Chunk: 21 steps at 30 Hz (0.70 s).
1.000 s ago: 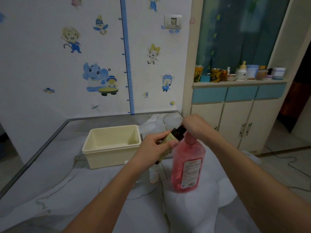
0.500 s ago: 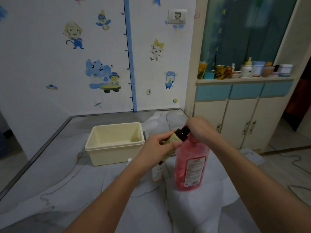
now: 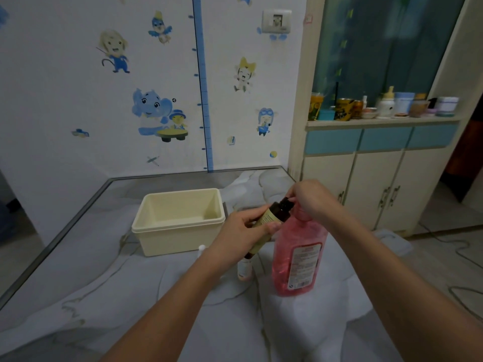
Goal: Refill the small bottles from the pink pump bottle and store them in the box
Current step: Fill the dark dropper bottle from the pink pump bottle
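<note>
The pink pump bottle stands upright on the table, right of centre. My left hand grips a small dark brown bottle with a tan label, tilted so its neck points at the top of the pink bottle. My right hand is curled over the pump head of the pink bottle, hiding it, with fingertips at the brown bottle's dark top. A small white bottle stands below my left hand, partly hidden. Another white cap peeks out by my left wrist. The cream box sits open behind.
The marble-patterned table has a metal edge along its left side and back. A cabinet with a cluttered shelf stands to the right. The wall with cartoon stickers is close behind the table. A cable lies on the floor at the right.
Both hands have kept their hold on the brown bottle and the pump top. The view has shifted slightly; the bottles and the box stand where they were.
</note>
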Each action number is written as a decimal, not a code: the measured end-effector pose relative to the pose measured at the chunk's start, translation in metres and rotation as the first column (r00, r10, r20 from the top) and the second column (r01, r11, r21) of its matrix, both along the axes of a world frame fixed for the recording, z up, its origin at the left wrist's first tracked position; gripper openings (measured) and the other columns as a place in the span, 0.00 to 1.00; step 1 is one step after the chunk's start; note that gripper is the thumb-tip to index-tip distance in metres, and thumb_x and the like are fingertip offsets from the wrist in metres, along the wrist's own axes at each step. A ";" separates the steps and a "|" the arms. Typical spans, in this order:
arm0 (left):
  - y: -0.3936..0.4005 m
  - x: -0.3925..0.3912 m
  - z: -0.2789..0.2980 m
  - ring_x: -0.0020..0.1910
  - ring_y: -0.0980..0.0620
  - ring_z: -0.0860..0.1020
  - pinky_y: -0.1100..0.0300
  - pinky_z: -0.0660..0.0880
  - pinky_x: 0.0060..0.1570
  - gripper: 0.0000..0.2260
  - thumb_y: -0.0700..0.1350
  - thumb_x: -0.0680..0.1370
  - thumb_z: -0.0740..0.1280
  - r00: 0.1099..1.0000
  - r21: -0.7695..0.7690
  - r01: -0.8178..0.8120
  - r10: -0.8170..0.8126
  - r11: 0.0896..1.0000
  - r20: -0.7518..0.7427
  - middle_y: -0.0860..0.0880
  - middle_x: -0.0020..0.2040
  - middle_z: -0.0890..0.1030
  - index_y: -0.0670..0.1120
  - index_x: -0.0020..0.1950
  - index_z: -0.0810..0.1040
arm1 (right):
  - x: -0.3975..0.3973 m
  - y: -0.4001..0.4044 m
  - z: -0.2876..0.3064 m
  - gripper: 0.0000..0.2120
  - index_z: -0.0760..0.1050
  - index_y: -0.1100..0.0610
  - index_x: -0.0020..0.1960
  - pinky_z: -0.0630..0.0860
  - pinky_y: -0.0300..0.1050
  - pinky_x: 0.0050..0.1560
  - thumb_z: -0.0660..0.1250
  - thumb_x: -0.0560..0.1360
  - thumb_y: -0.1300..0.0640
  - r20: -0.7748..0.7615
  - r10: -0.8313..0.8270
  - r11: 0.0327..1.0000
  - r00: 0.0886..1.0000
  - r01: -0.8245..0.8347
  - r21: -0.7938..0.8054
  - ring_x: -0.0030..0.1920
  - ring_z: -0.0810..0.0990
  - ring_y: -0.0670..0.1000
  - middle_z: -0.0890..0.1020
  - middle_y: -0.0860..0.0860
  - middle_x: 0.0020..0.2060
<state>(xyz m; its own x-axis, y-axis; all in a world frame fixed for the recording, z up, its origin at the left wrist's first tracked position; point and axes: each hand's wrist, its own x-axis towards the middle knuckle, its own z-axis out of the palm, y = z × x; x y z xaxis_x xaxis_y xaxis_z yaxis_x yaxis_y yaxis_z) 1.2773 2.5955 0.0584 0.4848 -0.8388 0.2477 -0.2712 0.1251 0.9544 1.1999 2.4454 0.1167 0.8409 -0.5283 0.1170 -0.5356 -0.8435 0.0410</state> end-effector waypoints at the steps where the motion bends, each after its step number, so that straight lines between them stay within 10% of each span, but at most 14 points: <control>1: 0.000 0.000 0.000 0.39 0.61 0.80 0.68 0.76 0.40 0.17 0.41 0.75 0.71 1.000 0.000 -0.001 0.001 1.000 0.002 0.53 0.45 0.83 0.50 0.63 0.80 | 0.000 0.000 0.001 0.12 0.83 0.53 0.50 0.78 0.45 0.55 0.67 0.69 0.62 -0.001 0.004 1.000 1.000 -0.004 0.007 0.51 0.82 0.53 0.85 0.52 0.47; 21: -0.009 -0.001 0.006 0.38 0.60 0.79 0.65 0.76 0.40 0.17 0.40 0.74 0.72 1.000 -0.018 -0.001 0.000 1.000 -0.012 0.54 0.42 0.83 0.51 0.62 0.80 | -0.005 0.005 0.011 0.11 0.81 0.59 0.51 0.71 0.43 0.43 0.70 0.69 0.61 -0.072 -0.025 0.999 0.997 0.023 -0.030 0.48 0.81 0.56 0.80 0.56 0.40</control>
